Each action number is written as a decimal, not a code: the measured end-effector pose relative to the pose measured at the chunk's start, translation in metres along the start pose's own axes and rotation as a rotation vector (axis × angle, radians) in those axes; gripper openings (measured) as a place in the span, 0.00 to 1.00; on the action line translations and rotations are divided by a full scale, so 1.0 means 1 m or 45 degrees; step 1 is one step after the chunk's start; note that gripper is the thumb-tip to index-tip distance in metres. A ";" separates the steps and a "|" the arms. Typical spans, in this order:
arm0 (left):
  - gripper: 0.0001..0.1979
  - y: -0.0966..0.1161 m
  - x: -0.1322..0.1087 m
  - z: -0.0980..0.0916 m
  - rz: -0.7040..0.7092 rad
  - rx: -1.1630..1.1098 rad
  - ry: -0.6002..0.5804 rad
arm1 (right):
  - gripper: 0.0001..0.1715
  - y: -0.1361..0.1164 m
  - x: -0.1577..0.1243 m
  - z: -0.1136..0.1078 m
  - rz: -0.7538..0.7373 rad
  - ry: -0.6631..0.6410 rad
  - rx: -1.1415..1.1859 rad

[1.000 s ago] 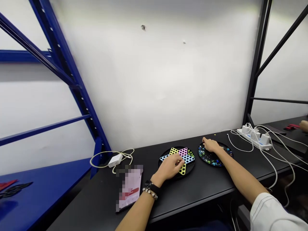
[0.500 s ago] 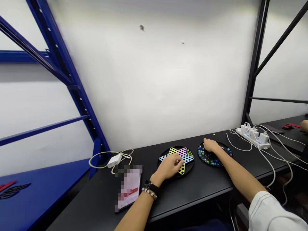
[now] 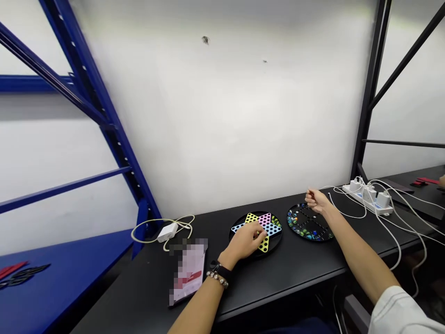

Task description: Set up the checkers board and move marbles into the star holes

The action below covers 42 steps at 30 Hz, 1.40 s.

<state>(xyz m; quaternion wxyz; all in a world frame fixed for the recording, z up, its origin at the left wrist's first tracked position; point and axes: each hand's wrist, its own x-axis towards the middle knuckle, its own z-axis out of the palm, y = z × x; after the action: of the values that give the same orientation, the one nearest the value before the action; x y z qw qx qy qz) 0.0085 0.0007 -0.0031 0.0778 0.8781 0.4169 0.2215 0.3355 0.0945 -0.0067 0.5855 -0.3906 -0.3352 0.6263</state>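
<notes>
A round black Chinese checkers board (image 3: 266, 224) with a star of yellow, pink, blue and green triangles lies on the black table. My left hand (image 3: 245, 240) rests on the board's near left part, fingers curled, with no held object showing. To the right sits a round black tray (image 3: 306, 223) with several coloured marbles round its rim. My right hand (image 3: 317, 200) is raised above the tray's far right side, fingers pinched together on something small that I cannot make out.
A phone (image 3: 189, 271) lies near the left of the black table (image 3: 285, 273). A white charger with coiled cable (image 3: 166, 230) is behind it. A power strip with plugs and white cables (image 3: 369, 198) lies at the right. Blue shelving (image 3: 69, 139) stands left.
My right hand has lifted off the marble tray and moved up and to the right, now pinched. My left hand has stayed on the board.
</notes>
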 end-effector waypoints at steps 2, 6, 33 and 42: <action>0.18 -0.001 0.000 0.000 -0.008 0.003 -0.001 | 0.16 -0.001 -0.006 -0.003 -0.048 0.009 -0.191; 0.17 -0.002 0.001 0.000 -0.004 0.008 -0.001 | 0.19 -0.016 -0.034 -0.033 -0.300 0.000 -1.201; 0.19 0.002 0.000 -0.002 -0.016 -0.028 -0.008 | 0.24 -0.004 -0.092 -0.043 -0.385 0.074 -2.052; 0.17 -0.003 0.000 0.002 0.003 -0.022 0.004 | 0.21 0.073 -0.086 0.102 -0.832 -0.703 -2.254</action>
<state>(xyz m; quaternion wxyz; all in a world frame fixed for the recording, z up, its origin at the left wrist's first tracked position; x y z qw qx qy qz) 0.0075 0.0029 -0.0056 0.0846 0.8775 0.4142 0.2265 0.2119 0.0061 -0.0142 0.1267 -0.4162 -0.9000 0.0254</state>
